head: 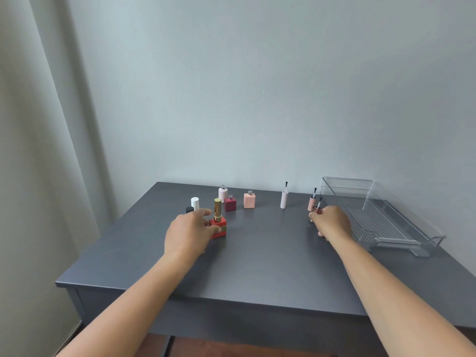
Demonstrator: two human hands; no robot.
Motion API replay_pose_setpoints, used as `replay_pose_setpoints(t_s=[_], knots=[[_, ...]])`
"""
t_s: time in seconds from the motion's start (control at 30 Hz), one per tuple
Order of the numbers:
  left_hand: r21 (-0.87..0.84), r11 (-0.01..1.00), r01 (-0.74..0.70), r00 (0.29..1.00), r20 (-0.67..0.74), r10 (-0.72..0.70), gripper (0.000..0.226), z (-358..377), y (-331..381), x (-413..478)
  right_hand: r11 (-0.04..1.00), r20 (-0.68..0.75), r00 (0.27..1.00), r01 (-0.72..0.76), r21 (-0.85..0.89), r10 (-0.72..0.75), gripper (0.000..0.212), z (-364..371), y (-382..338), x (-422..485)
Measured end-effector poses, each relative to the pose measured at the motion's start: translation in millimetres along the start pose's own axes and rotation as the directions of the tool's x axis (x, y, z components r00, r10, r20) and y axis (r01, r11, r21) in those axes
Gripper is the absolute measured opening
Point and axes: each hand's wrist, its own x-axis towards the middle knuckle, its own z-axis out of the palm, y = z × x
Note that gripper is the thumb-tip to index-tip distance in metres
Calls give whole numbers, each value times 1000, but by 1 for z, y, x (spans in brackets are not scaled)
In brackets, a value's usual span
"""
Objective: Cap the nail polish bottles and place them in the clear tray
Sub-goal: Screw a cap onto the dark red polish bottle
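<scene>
Clear plastic makes up the tray (381, 215). It sits on the dark grey tabletop (257, 258), close to the wall (257, 99). Its ribbed floor shows right through the sides. All the bottles and caps stand on the tabletop, outside the tray.

The right hand (332, 222) is just beside the tray, on its left side. Its fingers are curled round a small reddish cap (316, 209) with a brush that points up. Right behind that, also near the tray, stands a pink cap (311, 203) with its brush up. A bit further left of the tray stands a pale ribbed cap (284, 199), with its brush up too.

Well apart from the tray, on the left, the left hand (190, 233) holds the red bottle (219, 229). A tall gold cap (217, 210) is on this bottle. The thumb and fingers wrap round its red base, and the bottle stands on the tabletop.

Behind the red bottle, three bottles have open necks. The peach square bottle (249, 200) is the nearest of them to the tray. Next come the dark red square bottle (230, 204) and the pale pink round bottle (223, 194).

Furthest from the tray are a white round piece (195, 203) and a small black cap (189, 209), just beside the left hand's fingertips. I cannot tell if the white piece is a cap or a bottle.
</scene>
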Motion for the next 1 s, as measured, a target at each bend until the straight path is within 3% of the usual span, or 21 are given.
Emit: replay_pose_setpoints(t_s=[0.17, 0.3, 0.37, 0.43, 0.6, 0.7, 0.9, 1.0], knots=[[-4, 995, -103, 984, -146, 101, 51, -25, 19, 1, 1000, 3, 1000, 8, 4, -8, 23, -1, 0, -1], [-38, 962, -271, 933, -257, 253, 25, -48, 48, 17, 1000, 8, 1000, 26, -2, -26, 27, -2, 0, -2], [-36, 953, -300, 939, -187, 288, 18, -52, 59, 37, 999, 15, 999, 46, 19, -46, 27, 0, -1, -2], [57, 953, -297, 954, -24, 299, 20, -51, 67, 61, 997, 15, 998, 59, 51, -60, 25, 2, -3, -4], [255, 919, -301, 913, 357, 200, 31, -27, 68, 114, 983, 36, 996, 76, 169, -83, 16, 9, -17, -7], [343, 880, -328, 882, 444, 155, 19, -9, 64, 137, 972, 73, 991, 94, 216, -112, 11, 12, -27, -9], [423, 852, -309, 839, 543, 35, 28, 9, 59, 157, 935, 90, 978, 152, 320, -189, 8, 17, -43, -16], [419, 863, -282, 831, 556, 2, 44, 13, 56, 159, 917, 104, 970, 169, 360, -220, 7, 19, -49, -18]])
